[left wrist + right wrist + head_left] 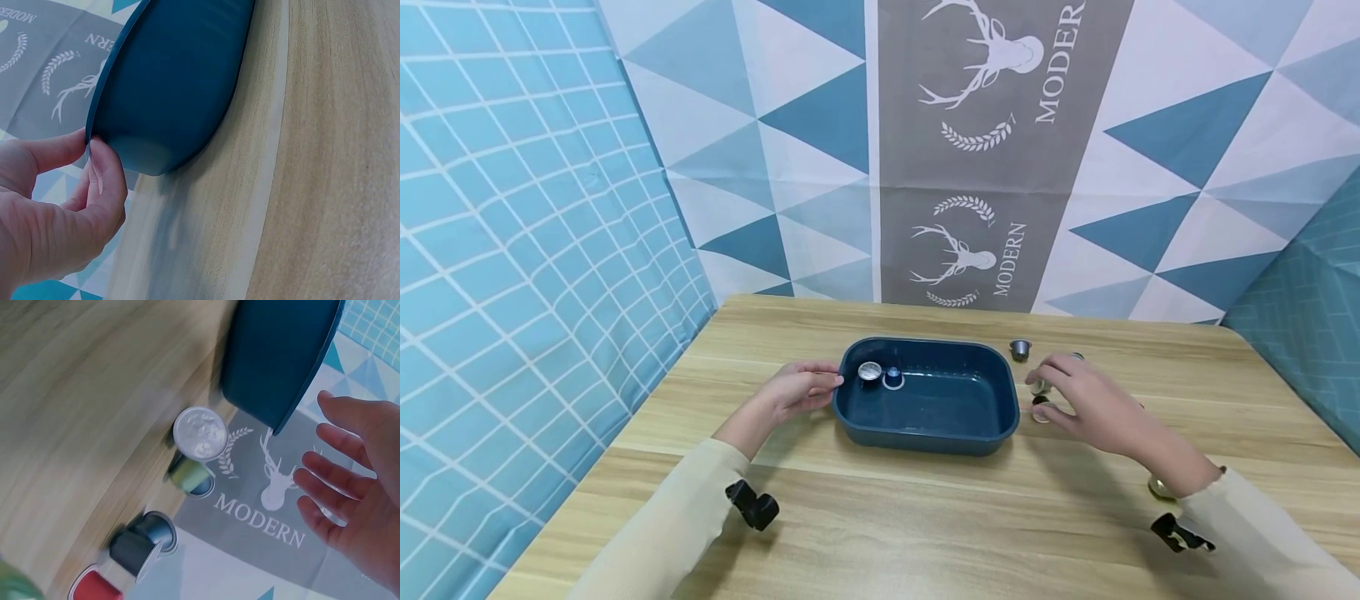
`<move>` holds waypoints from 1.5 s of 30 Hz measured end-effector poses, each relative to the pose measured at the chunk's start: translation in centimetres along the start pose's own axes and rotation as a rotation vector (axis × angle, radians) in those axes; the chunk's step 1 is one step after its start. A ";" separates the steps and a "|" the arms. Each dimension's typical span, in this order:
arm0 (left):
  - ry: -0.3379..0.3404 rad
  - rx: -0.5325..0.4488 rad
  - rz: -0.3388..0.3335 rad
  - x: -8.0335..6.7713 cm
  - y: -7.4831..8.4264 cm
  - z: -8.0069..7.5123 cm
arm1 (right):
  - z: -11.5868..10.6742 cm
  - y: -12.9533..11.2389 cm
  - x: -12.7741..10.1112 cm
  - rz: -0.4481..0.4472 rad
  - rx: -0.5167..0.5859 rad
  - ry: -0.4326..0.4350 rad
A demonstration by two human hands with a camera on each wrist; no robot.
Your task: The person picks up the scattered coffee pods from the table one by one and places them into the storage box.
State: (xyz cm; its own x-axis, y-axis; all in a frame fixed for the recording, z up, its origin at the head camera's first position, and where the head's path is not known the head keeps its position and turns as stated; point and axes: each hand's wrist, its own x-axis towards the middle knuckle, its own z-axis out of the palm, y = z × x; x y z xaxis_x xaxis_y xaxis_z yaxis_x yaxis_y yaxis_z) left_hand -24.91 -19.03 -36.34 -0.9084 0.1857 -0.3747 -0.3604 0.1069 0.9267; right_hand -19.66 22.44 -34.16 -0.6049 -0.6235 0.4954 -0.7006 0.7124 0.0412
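Note:
A dark blue rectangular tub (925, 440) stands on the table. My left hand (797, 390) pinches its left rim between thumb and fingers, as the left wrist view shows at the tub's wall (169, 81). Inside, toward the left end, are two coffee capsules: one with a silver lid (869, 372) and a blue one (892, 375). Just right of the tub, my right hand (1090, 406) reaches over more capsules, thumb and fingers spread and holding nothing. A silver-lidded capsule (200, 434) and a green capsule (187, 474) lie near it in the right wrist view.
A grey capsule (1020, 350) stands behind the right hand. Dark capsules (132, 551) and a red capsule (94, 586) lie farther along the table. A gold capsule (1160, 487) shows beneath the right wrist. Patterned cloth (812, 167) hangs behind the wooden table (865, 533).

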 end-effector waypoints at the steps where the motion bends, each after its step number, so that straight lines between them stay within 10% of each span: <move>1: 0.001 0.002 -0.002 0.0 0.0 0.0 | -0.1 0.1 -0.2 0.006 0.005 -0.002; 26: 0.004 0.021 -0.019 0.2 0.1 0.0 | -1.7 2.6 -6.6 0.113 -0.050 -0.123; 45: -0.009 0.010 -0.008 0.2 0.1 0.0 | -2.2 4.1 -10.0 0.344 0.006 -0.509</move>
State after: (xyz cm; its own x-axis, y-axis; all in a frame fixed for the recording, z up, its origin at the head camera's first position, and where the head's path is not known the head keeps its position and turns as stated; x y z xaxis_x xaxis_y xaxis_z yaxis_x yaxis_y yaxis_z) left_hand -25.16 -19.03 -36.37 -0.9033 0.1936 -0.3828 -0.3658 0.1181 0.9232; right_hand -15.60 32.32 -37.04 -0.9003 -0.4353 0.0029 -0.4348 0.8990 -0.0534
